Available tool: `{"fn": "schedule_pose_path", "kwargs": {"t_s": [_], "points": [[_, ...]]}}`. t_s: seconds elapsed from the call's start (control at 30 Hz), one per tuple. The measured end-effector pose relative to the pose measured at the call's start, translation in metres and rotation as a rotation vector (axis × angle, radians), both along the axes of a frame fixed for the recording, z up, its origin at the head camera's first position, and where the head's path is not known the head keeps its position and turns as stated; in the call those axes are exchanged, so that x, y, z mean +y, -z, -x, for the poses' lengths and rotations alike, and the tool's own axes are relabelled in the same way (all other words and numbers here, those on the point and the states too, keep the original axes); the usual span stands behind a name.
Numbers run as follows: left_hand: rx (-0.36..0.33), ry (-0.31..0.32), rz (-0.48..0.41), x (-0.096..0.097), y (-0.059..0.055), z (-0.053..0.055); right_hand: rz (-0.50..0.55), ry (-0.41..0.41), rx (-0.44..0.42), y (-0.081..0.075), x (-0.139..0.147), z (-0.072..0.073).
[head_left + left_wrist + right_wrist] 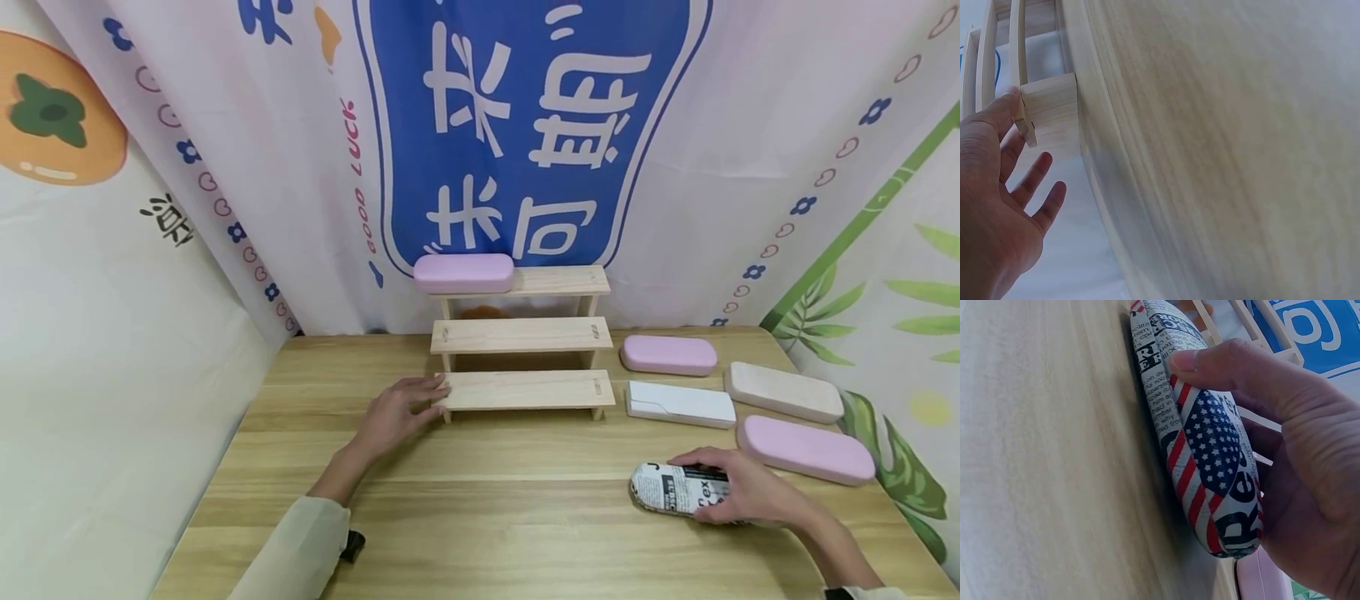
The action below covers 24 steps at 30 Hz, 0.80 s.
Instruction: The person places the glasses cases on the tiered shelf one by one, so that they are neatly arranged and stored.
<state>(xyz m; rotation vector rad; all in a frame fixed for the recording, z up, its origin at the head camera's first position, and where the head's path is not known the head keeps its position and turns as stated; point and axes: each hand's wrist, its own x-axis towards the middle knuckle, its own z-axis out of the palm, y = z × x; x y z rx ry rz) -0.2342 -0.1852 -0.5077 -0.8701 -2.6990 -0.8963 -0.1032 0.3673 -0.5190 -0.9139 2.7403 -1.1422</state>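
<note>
A newspaper-print glasses case [660, 487] lies on the table at front right, gripped by my right hand [750, 492]. The right wrist view shows its stars and red stripes [1210, 440], with the thumb across its side. My left hand [401, 412] holds the left end of the lowest board of a three-tier wooden shelf [525, 389]. In the left wrist view, thumb and forefinger pinch the board end [1022, 122] while the other fingers spread free. A pink glasses case [463, 273] sits at the left of the top tier.
Right of the shelf lie a small pink case [669, 355], a white case [681, 404], a cream case [783, 392] and a larger pink case [806, 450]. Behind the wooden table [487, 517] hangs a printed curtain [300, 167].
</note>
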Motion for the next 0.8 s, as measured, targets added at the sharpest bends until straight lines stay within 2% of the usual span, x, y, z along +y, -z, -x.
{"fn": "schedule_pose_path", "kwargs": {"t_s": [0.13, 0.4, 0.8], "points": [[-0.004, 0.0, -0.002, 0.001, 0.0, -0.001, -0.01, 0.021, 0.018, 0.0, -0.001, 0.001], [0.0, 0.0, -0.009, 0.001, 0.0, -0.001, -0.046, 0.035, 0.141, -0.007, -0.005, 0.011], [0.006, 0.0, -0.01, 0.0, 0.002, 0.0, -0.065, 0.04, 0.21, -0.026, -0.008, 0.026]]}}
